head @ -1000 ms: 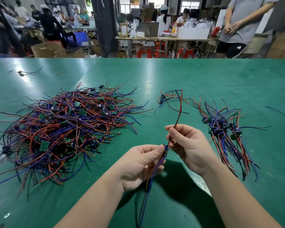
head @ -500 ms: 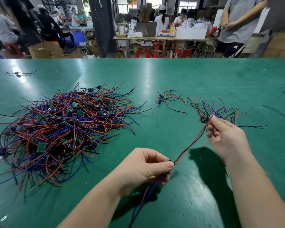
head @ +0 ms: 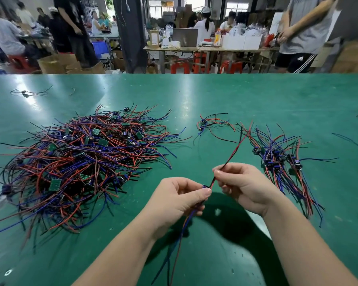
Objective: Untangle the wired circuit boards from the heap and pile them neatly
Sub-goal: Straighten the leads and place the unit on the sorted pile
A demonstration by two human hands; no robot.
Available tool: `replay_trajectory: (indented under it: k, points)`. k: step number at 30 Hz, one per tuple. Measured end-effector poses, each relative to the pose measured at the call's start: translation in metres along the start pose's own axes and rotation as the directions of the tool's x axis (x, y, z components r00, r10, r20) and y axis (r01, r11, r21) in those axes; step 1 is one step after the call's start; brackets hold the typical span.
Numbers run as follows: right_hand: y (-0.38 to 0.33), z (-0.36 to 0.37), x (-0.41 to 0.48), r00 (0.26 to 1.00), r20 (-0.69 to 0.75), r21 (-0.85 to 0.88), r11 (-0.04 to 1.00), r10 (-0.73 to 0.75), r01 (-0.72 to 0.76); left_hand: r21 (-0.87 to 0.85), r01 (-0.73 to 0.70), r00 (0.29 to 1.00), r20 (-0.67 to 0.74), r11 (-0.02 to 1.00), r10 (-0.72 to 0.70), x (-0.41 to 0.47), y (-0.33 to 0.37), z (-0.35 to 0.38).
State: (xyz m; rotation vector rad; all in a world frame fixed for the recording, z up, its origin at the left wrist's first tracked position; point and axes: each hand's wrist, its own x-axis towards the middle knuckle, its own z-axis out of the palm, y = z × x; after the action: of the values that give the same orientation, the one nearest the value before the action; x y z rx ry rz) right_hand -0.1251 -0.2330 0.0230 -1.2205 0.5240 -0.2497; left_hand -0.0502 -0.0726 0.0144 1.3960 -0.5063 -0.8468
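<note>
Mostly hidden board [head: 204,186] in left hand [head: 180,201], right hand [head: 248,186] pinching wires [head: 233,154]

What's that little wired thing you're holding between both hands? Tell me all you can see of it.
The wired circuit board is a small dark part, mostly hidden, pinched by the left hand above the green table. A red and black wire pair runs up and away from it, pinched by the right hand. Blue and red wires hang below the left hand.
</note>
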Motion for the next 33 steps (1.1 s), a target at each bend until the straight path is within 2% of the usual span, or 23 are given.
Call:
replay_trajectory:
  k: [5, 11, 15, 19, 21, 23, 25, 27, 29, 31, 33]
  points:
    - [-0.012, -0.016, 0.003, 0.955, -0.293, 0.182, 0.978, -0.046, 0.103, 0.081, -0.003, 0.997, 0.076, 0.997, -0.003, -0.001, 0.0, 0.002]
    - [-0.007, -0.017, 0.01, 0.955, -0.295, 0.31, 0.947, 0.015, 0.081, 0.108, 0.009, 0.997, 0.079, 0.994, -0.018, -0.001, 0.003, 0.002]
    - [-0.008, -0.024, 0.012, 0.943, -0.33, 0.436, 0.892, 0.038, 0.117, 0.16, 0.014, 0.994, 0.109, 0.987, -0.032, -0.002, 0.002, -0.001]
    - [-0.005, -0.028, 0.014, 0.895, -0.444, 0.364, 0.903, -0.048, 0.229, 0.179, 0.04, 0.985, 0.159, 0.983, -0.069, -0.005, 0.002, 0.0]
    - [-0.005, -0.029, 0.015, 0.86, -0.497, 0.291, 0.911, -0.118, 0.293, 0.134, 0.057, 0.975, 0.204, 0.989, -0.084, -0.005, 0.003, -0.003]
    - [-0.004, -0.031, 0.016, 0.831, -0.537, 0.225, 0.924, -0.147, 0.309, 0.016, 0.074, 0.96, 0.269, 0.997, -0.076, -0.006, 0.003, -0.007]
    - [-0.002, -0.032, 0.017, 0.833, -0.545, 0.2, 0.949, -0.097, 0.241, -0.146, 0.062, 0.945, 0.327, 0.987, -0.011, -0.007, 0.005, -0.01]
    - [0.002, -0.025, 0.016, 0.887, -0.458, 0.14, 0.981, -0.058, 0.137, -0.314, 0.045, 0.948, 0.312, 0.948, 0.058, -0.005, 0.008, -0.01]
    - [0.009, -0.012, 0.011, 0.959, -0.271, -0.033, 0.996, -0.084, 0.078, -0.461, 0.041, 0.969, 0.234, 0.886, 0.077, -0.003, 0.01, -0.01]
    - [0.015, 0.005, 0.004, 0.989, -0.028, -0.155, 0.978, -0.143, 0.137, -0.551, 0.027, 0.982, 0.171, 0.834, 0.082, -0.001, 0.011, -0.01]
    - [0.018, 0.02, -0.004, 0.967, 0.158, -0.114, 0.969, -0.201, 0.22, -0.584, -0.002, 0.987, 0.128, 0.812, 0.094, -0.001, 0.013, -0.009]
